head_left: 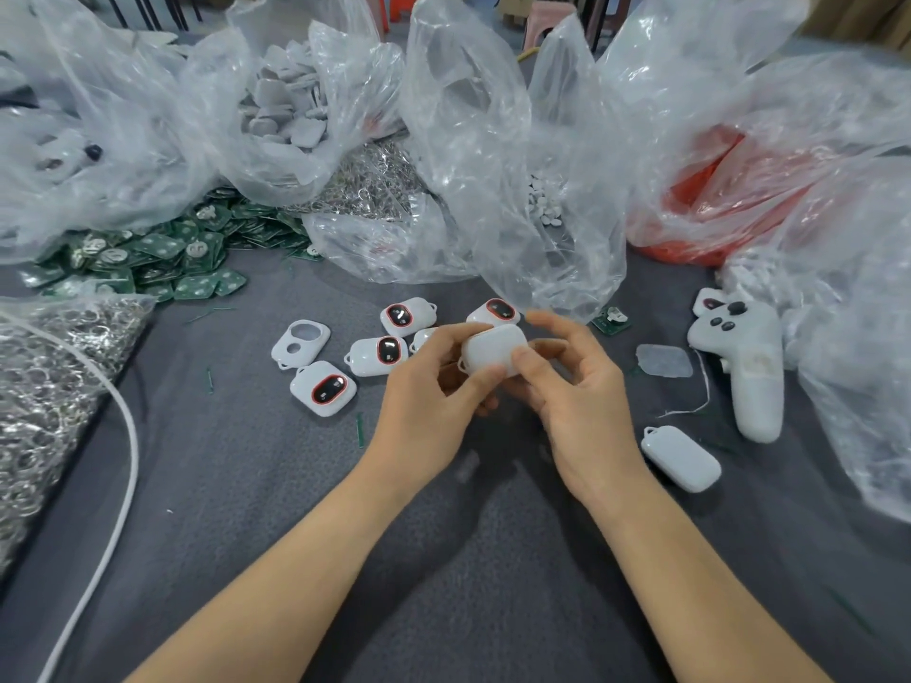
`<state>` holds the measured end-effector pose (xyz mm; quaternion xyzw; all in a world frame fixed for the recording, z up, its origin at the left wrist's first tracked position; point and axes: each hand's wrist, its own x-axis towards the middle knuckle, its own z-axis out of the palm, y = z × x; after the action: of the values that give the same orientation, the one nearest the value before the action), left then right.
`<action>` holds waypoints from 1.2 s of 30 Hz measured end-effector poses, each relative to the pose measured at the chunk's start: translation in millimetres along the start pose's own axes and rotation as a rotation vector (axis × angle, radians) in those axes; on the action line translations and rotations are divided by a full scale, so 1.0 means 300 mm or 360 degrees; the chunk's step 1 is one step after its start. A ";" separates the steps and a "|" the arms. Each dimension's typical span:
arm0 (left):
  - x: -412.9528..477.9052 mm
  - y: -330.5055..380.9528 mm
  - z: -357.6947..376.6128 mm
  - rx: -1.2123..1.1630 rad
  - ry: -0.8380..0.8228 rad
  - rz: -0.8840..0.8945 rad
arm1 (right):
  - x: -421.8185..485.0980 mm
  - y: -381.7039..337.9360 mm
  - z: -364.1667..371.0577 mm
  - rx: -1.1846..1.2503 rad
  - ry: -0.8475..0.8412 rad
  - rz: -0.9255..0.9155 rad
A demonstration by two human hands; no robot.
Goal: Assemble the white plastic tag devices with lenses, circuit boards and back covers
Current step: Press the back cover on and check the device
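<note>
**Head view: two bare hands hold a white tag device over a cluttered work surface**

The left hand (pixel 429 386) and the right hand (pixel 577 401) meet at the centre, just above the grey cloth-covered surface (pixel 246 485). Between them is a white rounded plastic tag device (pixel 493 350), plain back facing up. The fingers (pixel 527 362) of both hands curl round its edges, thumbs pressing on top.

The tag looks light, stiff and smooth, so probably a little slippery. Its long edges seem the safest places to hold it, and even thumb pressure on the back would likely snap the cover shut without stressing the board inside.

Just behind the hands lie white shells with dark red-rimmed lenses (pixel 323 386) and one empty white front shell (pixel 300 342). A closed white tag (pixel 680 458) rests to the right, near a white handheld controller (pixel 744 357). A heap of green circuit boards (pixel 162 258) spreads at the left. Crumpled clear plastic bags (pixel 473 140) ring the work area, one holding grey back covers (pixel 286 106) and another small metal rings (pixel 44 386). A pink plastic stool (pixel 547 17) stands beyond.
</note>
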<state>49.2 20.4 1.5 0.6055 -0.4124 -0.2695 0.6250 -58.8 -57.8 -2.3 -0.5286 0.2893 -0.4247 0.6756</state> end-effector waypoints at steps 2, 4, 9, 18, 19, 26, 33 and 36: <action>0.008 0.002 -0.011 -0.0064 -0.0071 -0.0027 | 0.006 -0.016 -0.012 -0.0022 -0.0187 0.0039; 0.014 0.005 -0.026 -0.0152 -0.0147 -0.0058 | 0.009 -0.033 -0.027 -0.0118 -0.0356 0.0060; 0.012 0.021 -0.042 -0.0191 -0.0293 -0.0060 | -0.001 -0.047 -0.025 -0.0142 -0.0434 0.0106; -0.003 0.017 -0.044 -0.0123 -0.0198 -0.0009 | -0.030 -0.054 0.001 -0.0220 -0.0435 0.0009; -0.005 0.016 -0.040 -0.0110 -0.0173 0.0010 | -0.032 -0.053 0.002 -0.0236 -0.0425 -0.0023; -0.015 0.014 -0.029 0.0005 -0.0086 0.0161 | -0.038 -0.052 0.011 -0.0212 -0.0350 -0.0126; -0.009 0.009 -0.030 0.0243 0.0021 0.0330 | -0.040 -0.051 0.028 -0.0131 -0.0279 -0.0139; -0.006 0.006 -0.026 0.0362 0.0073 0.0422 | -0.038 -0.039 0.024 -0.0237 -0.0242 -0.0203</action>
<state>54.5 26.1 3.4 0.6186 -0.5021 -0.1226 0.5918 -61.3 -45.2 10.3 -0.6253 0.2337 -0.4029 0.6261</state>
